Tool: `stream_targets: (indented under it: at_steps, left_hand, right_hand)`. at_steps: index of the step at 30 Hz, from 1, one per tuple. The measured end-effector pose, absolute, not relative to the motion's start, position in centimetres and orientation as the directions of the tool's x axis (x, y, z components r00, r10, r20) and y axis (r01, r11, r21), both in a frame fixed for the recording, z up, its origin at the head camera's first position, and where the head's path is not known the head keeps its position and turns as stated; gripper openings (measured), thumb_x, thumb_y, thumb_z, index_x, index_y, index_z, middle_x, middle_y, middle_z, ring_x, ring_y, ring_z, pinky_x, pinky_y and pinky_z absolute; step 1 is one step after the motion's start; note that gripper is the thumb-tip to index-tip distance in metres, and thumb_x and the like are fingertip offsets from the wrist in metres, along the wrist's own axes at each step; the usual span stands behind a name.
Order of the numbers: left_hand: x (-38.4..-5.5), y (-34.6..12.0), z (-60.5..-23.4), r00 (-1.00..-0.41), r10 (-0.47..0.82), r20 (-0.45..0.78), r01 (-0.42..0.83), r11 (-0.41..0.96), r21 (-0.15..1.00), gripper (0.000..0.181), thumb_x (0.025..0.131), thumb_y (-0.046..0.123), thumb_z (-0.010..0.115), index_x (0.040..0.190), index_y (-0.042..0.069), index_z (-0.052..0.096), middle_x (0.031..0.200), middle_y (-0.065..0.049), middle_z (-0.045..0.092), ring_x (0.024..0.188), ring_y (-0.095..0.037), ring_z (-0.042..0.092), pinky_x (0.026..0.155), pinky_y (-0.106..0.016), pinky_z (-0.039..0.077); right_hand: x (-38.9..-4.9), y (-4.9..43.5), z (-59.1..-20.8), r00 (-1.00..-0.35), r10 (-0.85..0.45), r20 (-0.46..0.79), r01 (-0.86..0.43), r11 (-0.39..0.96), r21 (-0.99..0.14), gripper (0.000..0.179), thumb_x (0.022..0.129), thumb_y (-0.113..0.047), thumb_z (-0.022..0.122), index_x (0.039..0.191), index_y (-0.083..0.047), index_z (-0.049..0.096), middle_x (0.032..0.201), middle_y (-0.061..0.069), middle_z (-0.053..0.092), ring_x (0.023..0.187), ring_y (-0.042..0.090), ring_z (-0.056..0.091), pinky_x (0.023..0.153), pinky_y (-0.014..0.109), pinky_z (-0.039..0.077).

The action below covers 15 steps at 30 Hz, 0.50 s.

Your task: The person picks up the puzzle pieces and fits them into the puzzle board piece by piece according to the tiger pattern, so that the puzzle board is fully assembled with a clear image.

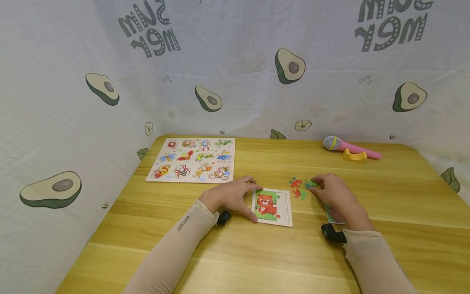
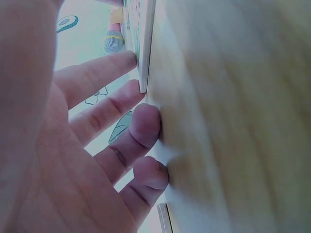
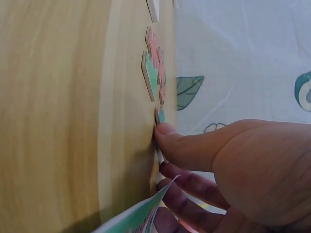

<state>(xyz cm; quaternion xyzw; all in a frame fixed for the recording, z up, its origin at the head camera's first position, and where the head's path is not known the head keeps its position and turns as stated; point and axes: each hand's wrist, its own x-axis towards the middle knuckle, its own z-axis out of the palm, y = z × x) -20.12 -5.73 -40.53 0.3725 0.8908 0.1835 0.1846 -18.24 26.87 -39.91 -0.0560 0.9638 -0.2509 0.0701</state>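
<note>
My left hand (image 1: 235,197) holds a small puzzle board (image 1: 284,210) by its left side, thumb at the near corner and index finger at the far one. On the board, joined pieces form a red tiger (image 1: 267,204) on green, and a blank strip shows along the right and top. My right hand (image 1: 335,194) pinches a green and blue puzzle piece (image 1: 309,184) close over the table, as the right wrist view also shows its thumb on the piece (image 3: 161,115). Loose red and green pieces (image 1: 295,184) lie between the board and that hand.
A printed card (image 3: 131,213) lies under my right forearm, partly hidden. At the back left lies a wooden insect peg puzzle (image 1: 191,160). A pink toy microphone (image 1: 358,149) rests on a yellow stand (image 1: 354,157) at the back right. Patterned cloth (image 1: 249,94) hangs behind the table.
</note>
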Motion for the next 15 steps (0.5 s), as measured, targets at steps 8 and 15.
stream_targets:
  at_steps: [8, 15]
  left_hand:
    - [-20.12, -5.72, -40.5, -0.652, 0.735, -0.188, 0.603, 0.652, 0.459, 0.1, 0.069, 0.069, 0.081, 0.152, 0.025, 0.047, 0.148, 0.005, 0.037, 0.129, -0.013, 0.043, 0.107, -0.032, 0.038]
    - [-20.08, -5.8, -40.33, -0.65, 0.736, -0.189, 0.604, 0.651, 0.46, 0.1, 0.069, 0.069, 0.082, 0.152, 0.024, 0.046, 0.147, 0.004, 0.038, 0.128, -0.013, 0.043, 0.107, -0.032, 0.038]
  right_hand:
    - [-18.23, 26.59, -39.87, -0.983, -0.174, -0.064, -0.118, 0.852, -0.509, 0.035, 0.098, -0.009, 0.066, 0.126, 0.011, 0.061, 0.113, 0.028, 0.064, 0.1, 0.04, 0.061, 0.089, 0.059, 0.047]
    - [-18.15, 25.98, -39.14, -0.98, -0.177, -0.094, -0.106, 0.856, -0.507, 0.037, 0.098, -0.01, 0.065, 0.13, 0.009, 0.06, 0.123, 0.03, 0.061, 0.108, 0.044, 0.058, 0.092, 0.061, 0.045]
